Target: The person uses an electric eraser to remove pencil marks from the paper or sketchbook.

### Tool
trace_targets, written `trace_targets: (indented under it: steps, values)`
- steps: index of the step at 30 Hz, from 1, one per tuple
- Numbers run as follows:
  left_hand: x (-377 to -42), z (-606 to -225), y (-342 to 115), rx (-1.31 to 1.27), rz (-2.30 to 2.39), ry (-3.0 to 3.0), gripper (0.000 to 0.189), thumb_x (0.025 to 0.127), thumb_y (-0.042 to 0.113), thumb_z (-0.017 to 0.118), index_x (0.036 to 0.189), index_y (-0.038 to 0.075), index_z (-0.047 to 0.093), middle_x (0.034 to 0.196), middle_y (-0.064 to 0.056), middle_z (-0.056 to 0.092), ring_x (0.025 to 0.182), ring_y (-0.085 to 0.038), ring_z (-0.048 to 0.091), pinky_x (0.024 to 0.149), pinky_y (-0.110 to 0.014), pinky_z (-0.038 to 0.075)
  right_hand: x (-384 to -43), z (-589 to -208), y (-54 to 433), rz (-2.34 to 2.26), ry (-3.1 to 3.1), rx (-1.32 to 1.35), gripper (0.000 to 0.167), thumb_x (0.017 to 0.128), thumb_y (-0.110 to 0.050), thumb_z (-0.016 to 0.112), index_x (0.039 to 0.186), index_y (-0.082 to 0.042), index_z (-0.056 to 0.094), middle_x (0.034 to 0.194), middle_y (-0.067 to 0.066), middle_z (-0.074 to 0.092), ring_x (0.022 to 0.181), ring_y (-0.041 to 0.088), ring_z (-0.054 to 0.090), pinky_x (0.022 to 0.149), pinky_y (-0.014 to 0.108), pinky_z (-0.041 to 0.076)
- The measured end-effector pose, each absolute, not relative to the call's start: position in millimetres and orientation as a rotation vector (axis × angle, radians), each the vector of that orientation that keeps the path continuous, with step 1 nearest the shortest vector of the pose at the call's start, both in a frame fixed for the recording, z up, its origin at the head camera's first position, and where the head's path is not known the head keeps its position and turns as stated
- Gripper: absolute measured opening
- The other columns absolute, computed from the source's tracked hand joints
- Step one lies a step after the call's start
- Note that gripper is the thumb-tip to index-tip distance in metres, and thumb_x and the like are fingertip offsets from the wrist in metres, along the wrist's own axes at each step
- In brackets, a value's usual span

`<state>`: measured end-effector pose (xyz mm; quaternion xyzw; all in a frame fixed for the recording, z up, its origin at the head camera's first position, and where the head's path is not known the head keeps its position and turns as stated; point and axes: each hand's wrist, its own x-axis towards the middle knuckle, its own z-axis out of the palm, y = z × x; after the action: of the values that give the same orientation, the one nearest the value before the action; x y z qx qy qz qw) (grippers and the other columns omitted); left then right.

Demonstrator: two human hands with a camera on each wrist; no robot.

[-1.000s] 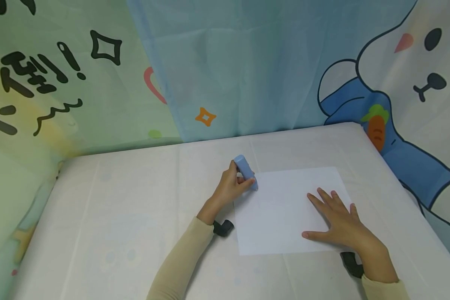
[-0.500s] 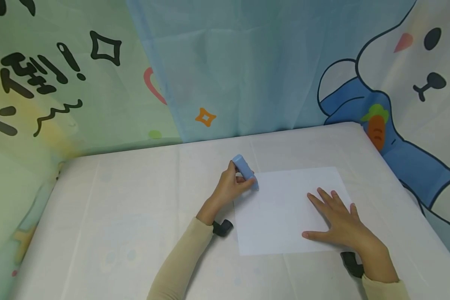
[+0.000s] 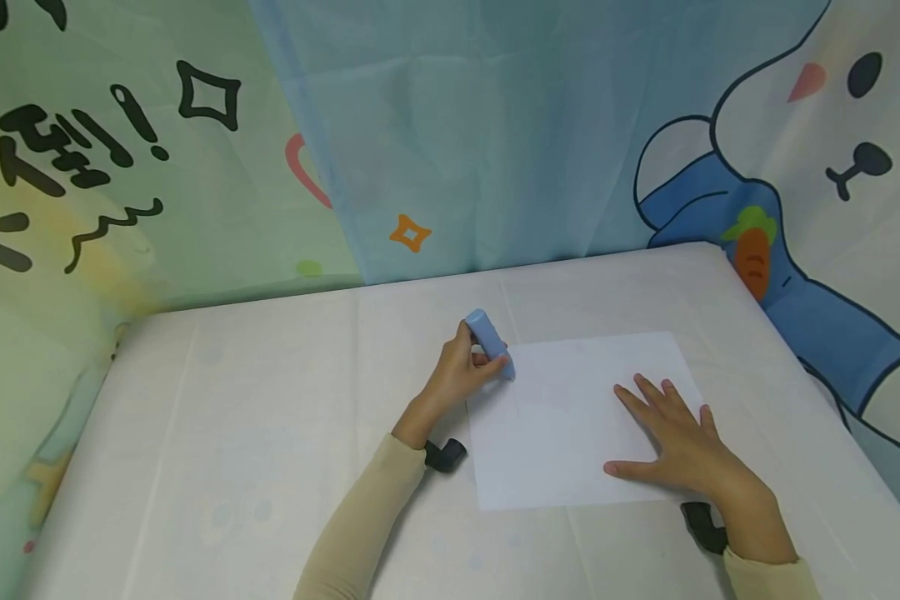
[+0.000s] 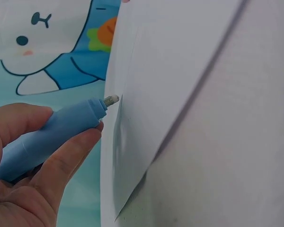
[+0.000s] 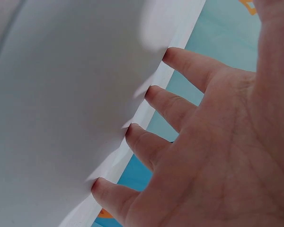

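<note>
On the table point(image 3: 270, 400), the white paper point(image 3: 555, 429) looks light and limp, easily creased, best held flat near an edge; the right hand point(image 3: 678, 454) lies over it, spread wide. The left hand point(image 3: 457, 379), its grip narrow, pinches the blue tool point(image 3: 492, 342) by the paper's far-left corner: likely light and stiff, best held round the middle.

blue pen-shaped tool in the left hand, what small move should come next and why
Probably ease the tip of the blue pen-shaped tool lightly onto the white sheet: the tip is uncovered and points toward the sheet, though contact is hard to tell, and the right hand lies spread on the sheet.
</note>
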<state>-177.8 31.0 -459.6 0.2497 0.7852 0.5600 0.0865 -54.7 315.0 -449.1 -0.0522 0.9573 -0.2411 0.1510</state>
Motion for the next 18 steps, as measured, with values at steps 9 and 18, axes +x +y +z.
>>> trace_targets:
  steps: [9,18]
  values:
    - [-177.5,-458.8,31.0,0.772,1.664,2.341,0.037,0.093,0.001,0.064,0.118,-0.008,0.038,0.114,-0.025,0.064,0.092,-0.034,0.069,0.074,-0.020,0.053,-55.0,-448.5,315.3,-0.688,2.750,-0.154,0.111,0.071,-0.055,0.080,0.153,-0.007,0.024,0.158,0.028,0.010,0.143,0.053,-0.005,0.099,0.078,-0.010]
    - [-176.8,-459.4,31.3,0.772,1.643,2.336,0.038,0.093,0.001,0.064,0.118,-0.008,0.038,0.115,-0.026,0.064,0.093,-0.034,0.070,0.075,-0.022,0.054,-54.6,-449.9,315.1,-0.688,2.748,-0.149,0.111,0.070,-0.056,0.080,0.153,-0.006,0.025,0.158,0.028,0.011,0.143,0.053,-0.005,0.099,0.079,-0.010]
